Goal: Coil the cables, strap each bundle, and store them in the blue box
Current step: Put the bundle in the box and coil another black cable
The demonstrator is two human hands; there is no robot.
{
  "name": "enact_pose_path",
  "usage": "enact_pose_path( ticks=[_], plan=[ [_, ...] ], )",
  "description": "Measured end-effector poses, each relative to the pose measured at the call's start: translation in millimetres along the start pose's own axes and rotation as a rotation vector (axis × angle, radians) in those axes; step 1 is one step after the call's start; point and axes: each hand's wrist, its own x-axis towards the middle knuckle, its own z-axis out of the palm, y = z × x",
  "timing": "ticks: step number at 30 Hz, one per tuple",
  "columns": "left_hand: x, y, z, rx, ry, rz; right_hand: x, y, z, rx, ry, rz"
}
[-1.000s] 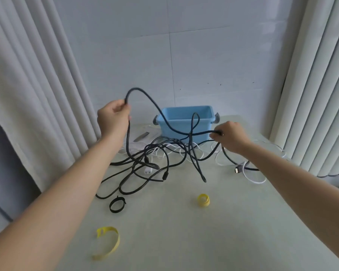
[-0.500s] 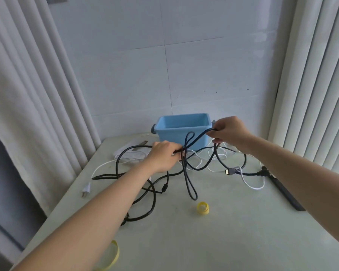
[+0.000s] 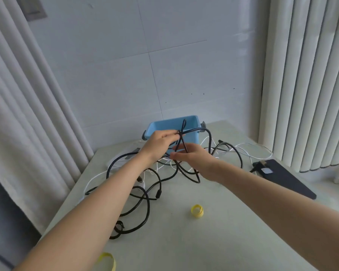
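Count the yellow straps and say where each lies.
2. One rolled yellow strap lies mid-table, nearer than the cables; the other yellow strap is at the bottom edge, partly cropped. More may be hidden.

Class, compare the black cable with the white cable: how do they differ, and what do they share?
The black cable is thicker than the white cable. The left hand holds a loop of the black cable up; the white cable lies on the table. Both are uncoiled and tangled together.

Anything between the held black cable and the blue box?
Nothing solid: the blue box sits open-topped right behind the left hand. But the black cable is uncoiled, its loops crossing the white cable on the table.
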Motion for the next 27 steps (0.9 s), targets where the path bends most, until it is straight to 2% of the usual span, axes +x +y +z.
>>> enact_pose_path(
  ticks=[3,6,12,13,15,17,18,20,21,22,24,26,27],
  plan=[
    [-0.4,-10.0,-12.3,0.052,0.07,-0.036,0.0,-10.3,-10.3,0.056,-0.04,-0.017],
    [-6.6,-23.0,-27.4,0.163,0.145,-0.055,2.3,-19.2,-33.9,0.02,0.068,-0.005],
    [-14.8,-31.6,-52.3,-0.114,0.336,-0.103,35.8,-13.5,-111.2,-0.398,0.433,-0.038],
    [-16.4,-28.6,-54.8,-0.169,0.381,-0.099,38.7,-7.1,-122.5,-0.504,0.446,0.011],
    [-18.7,-18.7,-58.0,-0.258,0.466,-0.091,39.4,7.9,-135.9,-0.869,0.44,0.122],
    [-17.8,-10.4,-62.0,-0.331,0.522,-0.081,35.2,17.5,-132.0,-1.058,0.516,0.009],
    [-15.4,-6.1,-63.5,-0.362,0.526,-0.075,30.6,18.3,-124.0,-1.016,0.546,-0.126],
    [-11.6,-0.6,-66.0,-0.421,0.525,-0.063,15.9,15.7,-97.7,-0.78,0.413,-0.353],
    [-9.1,2.0,-66.5,-0.45,0.537,-0.063,6.5,16.6,-83.7,-0.706,0.281,-0.376],
    [-6.5,4.4,-67.7,-0.482,0.561,-0.059,-1.8,17.6,-72.1,-0.715,0.126,-0.375],
    [-3.5,10.0,-68.9,-0.515,0.606,-0.047,-11.9,25.2,-58.0,-0.963,-0.092,-0.355],
    [-1.1,10.2,-71.4,-0.506,0.666,-0.049,-8.8,39.1,-60.7,-1.136,-0.121,-0.311],
    [-0.6,7.9,-73.4,-0.497,0.705,-0.065,-6.9,44.1,-64.1,-1.085,-0.111,-0.274]
  ],
)
